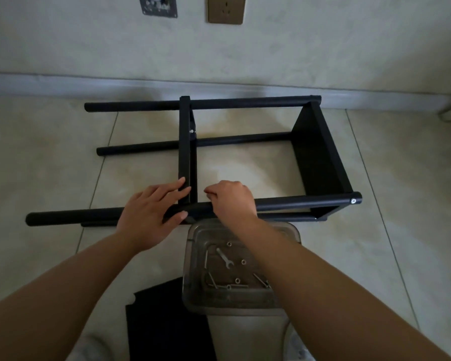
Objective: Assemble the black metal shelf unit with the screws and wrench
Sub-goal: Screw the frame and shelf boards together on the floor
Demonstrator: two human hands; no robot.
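Observation:
The black metal shelf unit [320, 155] lies on its side on the tiled floor, its round posts running left to right. One black shelf panel [186, 142] stands across the posts in the middle, another closes the right end. My left hand [151, 212] holds the lower end of the middle panel where it meets the near post [71, 217], fingers on the panel and thumb under the post. My right hand [232, 199] is curled over the near post just right of that joint; whatever it pinches is hidden. A small wrench [225, 257] lies in a clear plastic container [193, 295].
The container, just below the near post, also holds several screws and nuts. A loose black panel [164, 321] lies on the floor at the bottom left of it. A wall with a skirting board [89, 86] and a socket plate [225, 9] stands behind the unit.

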